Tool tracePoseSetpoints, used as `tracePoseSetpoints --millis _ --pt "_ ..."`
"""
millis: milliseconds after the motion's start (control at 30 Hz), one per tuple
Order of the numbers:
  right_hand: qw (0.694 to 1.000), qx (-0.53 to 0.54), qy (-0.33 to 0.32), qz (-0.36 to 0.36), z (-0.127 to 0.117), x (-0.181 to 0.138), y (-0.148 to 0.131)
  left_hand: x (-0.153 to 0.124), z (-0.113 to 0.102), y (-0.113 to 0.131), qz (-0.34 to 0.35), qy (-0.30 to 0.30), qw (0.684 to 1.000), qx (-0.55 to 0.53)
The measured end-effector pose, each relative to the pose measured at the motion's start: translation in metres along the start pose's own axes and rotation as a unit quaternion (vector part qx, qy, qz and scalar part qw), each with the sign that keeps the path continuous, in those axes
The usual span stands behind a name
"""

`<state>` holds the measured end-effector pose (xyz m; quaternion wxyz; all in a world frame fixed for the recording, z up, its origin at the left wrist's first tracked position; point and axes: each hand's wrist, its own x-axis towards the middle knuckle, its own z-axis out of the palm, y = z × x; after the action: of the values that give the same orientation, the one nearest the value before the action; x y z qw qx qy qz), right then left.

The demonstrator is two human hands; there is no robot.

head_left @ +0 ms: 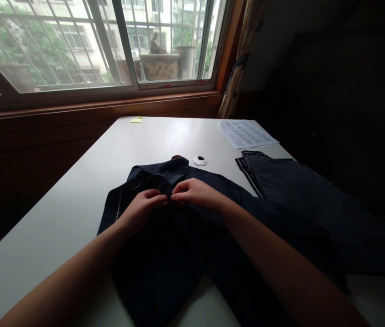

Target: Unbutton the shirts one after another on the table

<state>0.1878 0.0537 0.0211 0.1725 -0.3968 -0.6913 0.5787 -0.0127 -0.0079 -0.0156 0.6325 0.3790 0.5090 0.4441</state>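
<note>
A dark blue garment (154, 268) lies rumpled across the white table, with two long leg-like parts, one toward me and one to the right. My left hand (146, 202) pinches its cloth near the upper edge, thumb and fingers pressed together. Almost touching it, my right hand (192, 193) grips the same spot from the right with closed fingertips. Anything small between the fingertips is hidden. Beyond the hands, a fold of the cloth stands up, and a pale line runs along the garment's left part.
Just past the garment lies a white disc (199, 161) with a dark centre, beside a partly covered reddish-brown round object (176, 157). A second dark garment (281, 186) with striped edging covers the right side. Printed sheets (247, 133) and a yellow note (136, 120) lie at the far edge.
</note>
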Motion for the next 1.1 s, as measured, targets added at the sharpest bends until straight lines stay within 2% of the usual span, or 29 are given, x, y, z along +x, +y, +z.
tracePoseSetpoints --millis 233,533,767,1100 --pt "0.997 -0.07 0.026 -0.001 0.005 -0.001 0.001 -0.002 0.0 -0.001 0.027 0.002 0.998 0.061" --pt "0.998 -0.004 0.014 0.056 0.012 0.001 -0.001 -0.006 0.002 0.0 0.054 0.031 0.986 0.157" --pt "0.994 0.074 0.01 0.081 0.013 0.005 0.001 -0.004 0.002 0.0 0.055 0.045 0.986 0.148" --pt "0.993 0.085 0.01 0.079 0.012 0.005 0.002 -0.003 0.002 -0.002 0.054 0.03 0.994 0.094"
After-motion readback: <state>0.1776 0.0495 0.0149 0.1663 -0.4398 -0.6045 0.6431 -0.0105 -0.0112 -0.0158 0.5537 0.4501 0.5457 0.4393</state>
